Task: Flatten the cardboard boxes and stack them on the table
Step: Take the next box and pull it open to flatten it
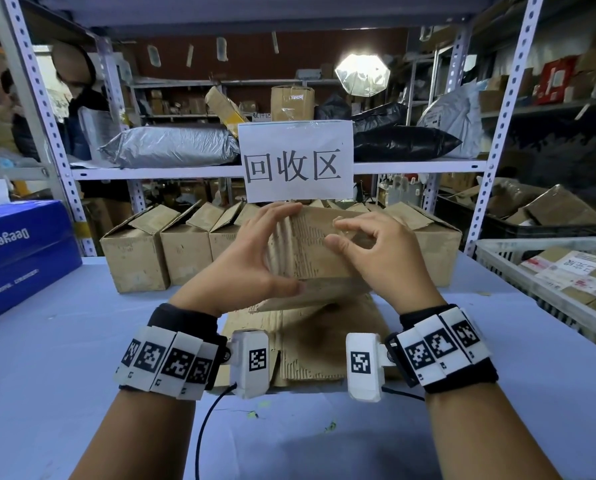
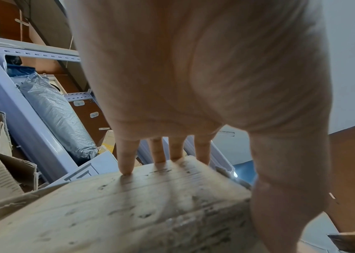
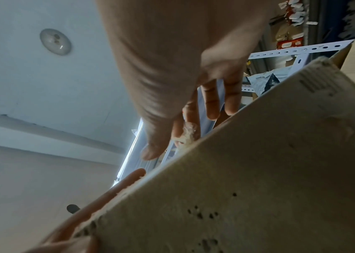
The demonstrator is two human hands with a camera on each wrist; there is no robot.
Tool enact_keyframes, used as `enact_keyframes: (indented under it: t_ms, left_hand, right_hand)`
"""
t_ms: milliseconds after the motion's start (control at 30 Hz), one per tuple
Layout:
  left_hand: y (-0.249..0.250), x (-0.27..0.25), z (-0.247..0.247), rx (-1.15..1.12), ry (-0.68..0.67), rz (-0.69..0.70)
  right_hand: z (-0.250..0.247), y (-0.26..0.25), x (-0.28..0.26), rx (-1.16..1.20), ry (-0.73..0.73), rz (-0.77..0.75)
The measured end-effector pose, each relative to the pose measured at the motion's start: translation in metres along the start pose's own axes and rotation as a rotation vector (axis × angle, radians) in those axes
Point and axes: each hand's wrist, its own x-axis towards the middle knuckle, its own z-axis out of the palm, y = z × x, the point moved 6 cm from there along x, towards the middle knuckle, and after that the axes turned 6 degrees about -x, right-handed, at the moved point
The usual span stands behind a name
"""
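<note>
I hold a worn cardboard box [image 1: 307,258] in the air over a flattened cardboard sheet [image 1: 310,344] that lies on the blue table [image 1: 82,341]. My left hand [image 1: 289,249] grips the box's left end, fingers across its top and thumb under its lower edge. In the left wrist view the fingertips [image 2: 126,169] press on the box [image 2: 129,214]. My right hand [image 1: 336,233] pinches a scrap of clear tape [image 3: 188,132] at the box's [image 3: 259,188] upper edge between thumb and forefinger. The other fingers hang loosely curled.
A row of upright cardboard boxes [image 1: 134,258] stands at the table's back edge under a paper sign [image 1: 296,161]. A blue carton [image 1: 16,244] sits at the left, a white basket [image 1: 549,282] with parcels at the right. A person [image 1: 78,98] stands behind the shelving.
</note>
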Motion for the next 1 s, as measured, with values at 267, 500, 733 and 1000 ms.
enact_keyframes:
  t_ms: [267, 500, 733, 1000]
  left_hand:
    - [0.002, 0.000, 0.000, -0.004, -0.017, -0.002]
    - [0.001, 0.000, 0.000, -0.001, -0.033, -0.010]
    - [0.004, 0.001, 0.004, 0.015, -0.043, -0.010]
    - [0.004, 0.001, 0.005, 0.016, -0.047, -0.001]
  right_hand:
    - [-0.002, 0.002, 0.005, -0.035, 0.062, -0.017]
    - [-0.005, 0.016, 0.006, 0.015, 0.136, 0.151]
    - [0.000, 0.015, 0.002, -0.097, 0.128, 0.136]
    - [-0.001, 0.015, 0.003, -0.178, 0.033, 0.162]
